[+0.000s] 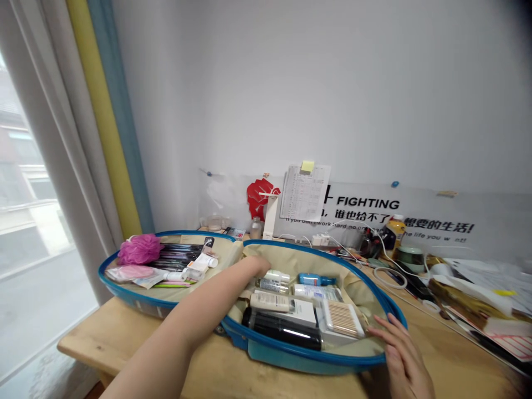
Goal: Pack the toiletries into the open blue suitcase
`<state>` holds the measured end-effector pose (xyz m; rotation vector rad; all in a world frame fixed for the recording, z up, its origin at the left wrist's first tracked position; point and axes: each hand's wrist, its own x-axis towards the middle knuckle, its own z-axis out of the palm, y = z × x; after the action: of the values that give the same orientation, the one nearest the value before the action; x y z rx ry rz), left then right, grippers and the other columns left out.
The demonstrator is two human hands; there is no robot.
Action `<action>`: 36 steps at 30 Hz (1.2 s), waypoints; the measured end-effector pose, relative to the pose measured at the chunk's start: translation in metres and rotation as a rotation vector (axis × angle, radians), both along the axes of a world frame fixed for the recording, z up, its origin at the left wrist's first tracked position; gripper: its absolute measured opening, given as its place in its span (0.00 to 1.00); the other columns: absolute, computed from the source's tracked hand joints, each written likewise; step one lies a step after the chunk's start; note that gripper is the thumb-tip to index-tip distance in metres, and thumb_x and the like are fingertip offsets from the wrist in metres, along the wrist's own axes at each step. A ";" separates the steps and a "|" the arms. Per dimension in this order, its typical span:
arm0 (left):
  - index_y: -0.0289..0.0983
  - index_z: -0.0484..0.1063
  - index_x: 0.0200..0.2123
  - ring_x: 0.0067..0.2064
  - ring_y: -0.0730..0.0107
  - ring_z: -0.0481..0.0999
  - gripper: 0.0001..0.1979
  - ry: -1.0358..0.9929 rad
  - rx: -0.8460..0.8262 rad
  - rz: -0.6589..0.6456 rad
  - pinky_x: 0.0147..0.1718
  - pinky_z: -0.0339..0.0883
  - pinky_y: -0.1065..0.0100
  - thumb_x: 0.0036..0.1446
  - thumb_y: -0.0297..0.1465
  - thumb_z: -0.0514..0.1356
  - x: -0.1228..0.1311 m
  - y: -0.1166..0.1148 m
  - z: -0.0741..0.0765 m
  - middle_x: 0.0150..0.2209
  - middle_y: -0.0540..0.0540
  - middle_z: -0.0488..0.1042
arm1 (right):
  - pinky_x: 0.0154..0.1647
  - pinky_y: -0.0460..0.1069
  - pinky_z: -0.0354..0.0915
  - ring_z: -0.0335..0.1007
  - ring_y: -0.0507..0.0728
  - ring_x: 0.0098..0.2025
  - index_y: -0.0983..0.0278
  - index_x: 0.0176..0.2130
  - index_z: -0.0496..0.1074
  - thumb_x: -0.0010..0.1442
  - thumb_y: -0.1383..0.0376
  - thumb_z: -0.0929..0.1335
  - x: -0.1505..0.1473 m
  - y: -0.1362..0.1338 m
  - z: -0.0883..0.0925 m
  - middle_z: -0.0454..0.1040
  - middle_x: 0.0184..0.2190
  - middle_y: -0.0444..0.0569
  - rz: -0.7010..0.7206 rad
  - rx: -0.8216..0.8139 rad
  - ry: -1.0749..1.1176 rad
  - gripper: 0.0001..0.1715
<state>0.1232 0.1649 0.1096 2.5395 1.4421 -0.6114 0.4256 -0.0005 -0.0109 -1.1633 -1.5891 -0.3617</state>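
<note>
Blue-rimmed case (pixel 291 360), opened flat on a wooden table (pixel 103 338), both halves filled. Left hand (pixel 256 267) inside the case at the beige fold between the halves, curled, fingertips hidden: clenched, grasping or merely resting not determinable. White bottle (pixel 277 276) just beyond that hand, among toiletries in the right half of the view; blue bottle (pixel 316 279) beside it; black bottle (pixel 282 328) and swab box (pixel 343 318) lower down, toward the rim. Right hand (pixel 393 346) outside the contents, at the right edge of the case, fingers spread against the rim, released, nothing grasped. Well left of the left grip, in the other half: pink bath sponge (pixel 139 249), pens (pixel 178 255) and white tube (pixel 201 265). Step in view: both hands at the open case, contents lying in both halves. Closest item for any further reach of the left grip: white bottle. Beyond the case, out of reach of both hands: slogan sign (pixel 366 202).
</note>
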 end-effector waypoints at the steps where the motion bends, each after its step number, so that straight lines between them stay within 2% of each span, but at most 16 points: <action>1: 0.38 0.68 0.52 0.51 0.61 0.72 0.16 -0.030 0.010 -0.003 0.48 0.70 0.56 0.63 0.37 0.58 -0.001 -0.002 0.004 0.53 0.42 0.70 | 0.50 0.63 0.69 0.68 0.66 0.56 0.60 0.37 0.75 0.65 0.53 0.57 0.000 0.000 0.000 0.77 0.44 0.54 0.003 -0.001 0.000 0.22; 4: 0.38 0.66 0.55 0.52 0.61 0.72 0.20 -0.141 0.035 -0.029 0.51 0.67 0.59 0.64 0.41 0.54 -0.007 -0.016 0.018 0.55 0.42 0.70 | 0.49 0.62 0.69 0.68 0.65 0.56 0.60 0.37 0.75 0.65 0.53 0.57 0.001 0.000 0.000 0.77 0.44 0.54 0.007 0.004 -0.002 0.23; 7: 0.41 0.67 0.54 0.49 0.62 0.74 0.28 -0.204 -0.006 -0.073 0.46 0.68 0.67 0.55 0.50 0.59 -0.013 -0.039 0.024 0.52 0.44 0.73 | 0.49 0.62 0.68 0.68 0.65 0.56 0.60 0.38 0.75 0.66 0.54 0.57 0.001 0.001 0.000 0.77 0.44 0.54 0.009 0.015 -0.016 0.22; 9: 0.41 0.67 0.53 0.48 0.57 0.75 0.35 -0.188 -0.014 -0.095 0.43 0.69 0.65 0.45 0.51 0.66 -0.017 -0.056 0.022 0.52 0.43 0.73 | 0.50 0.62 0.68 0.67 0.66 0.57 0.60 0.39 0.75 0.66 0.54 0.57 0.001 0.001 -0.001 0.76 0.45 0.54 0.010 0.026 -0.027 0.22; 11: 0.40 0.67 0.53 0.50 0.52 0.75 0.38 -0.143 0.010 -0.102 0.44 0.69 0.62 0.40 0.50 0.69 -0.020 -0.070 0.017 0.53 0.39 0.72 | 0.50 0.62 0.67 0.67 0.66 0.57 0.60 0.39 0.75 0.66 0.55 0.57 0.001 0.001 -0.001 0.76 0.45 0.54 0.010 0.028 -0.032 0.21; 14: 0.39 0.67 0.52 0.50 0.50 0.75 0.33 -0.097 -0.001 -0.080 0.43 0.68 0.61 0.44 0.47 0.67 -0.025 -0.078 0.010 0.52 0.37 0.73 | 0.50 0.63 0.67 0.67 0.66 0.57 0.60 0.38 0.74 0.66 0.55 0.58 0.000 0.001 -0.002 0.76 0.45 0.55 0.010 0.011 -0.015 0.21; 21: 0.39 0.69 0.49 0.48 0.58 0.76 0.20 -0.158 -0.044 -0.054 0.40 0.67 0.67 0.54 0.39 0.60 -0.032 -0.053 0.012 0.50 0.43 0.75 | 0.51 0.63 0.67 0.68 0.66 0.56 0.61 0.37 0.75 0.65 0.51 0.57 -0.001 0.000 0.001 0.77 0.44 0.55 -0.004 -0.031 0.016 0.24; 28: 0.40 0.69 0.49 0.45 0.64 0.76 0.19 -0.161 -0.070 -0.049 0.39 0.67 0.70 0.54 0.38 0.60 -0.037 -0.029 0.003 0.48 0.47 0.77 | 0.50 0.62 0.68 0.67 0.66 0.57 0.60 0.37 0.75 0.65 0.51 0.57 0.000 0.000 -0.001 0.77 0.44 0.55 -0.010 -0.007 0.014 0.24; 36: 0.39 0.73 0.45 0.44 0.59 0.77 0.18 -0.159 0.000 0.003 0.39 0.68 0.67 0.49 0.36 0.63 -0.045 -0.017 -0.008 0.44 0.45 0.78 | 0.53 0.64 0.66 0.66 0.67 0.58 0.61 0.38 0.75 0.65 0.52 0.57 0.004 0.001 -0.005 0.76 0.45 0.56 0.005 -0.043 0.021 0.23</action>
<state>0.0785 0.1476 0.1021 2.5213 1.3915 -0.3985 0.4291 0.0005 -0.0155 -1.1923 -1.5874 -0.3127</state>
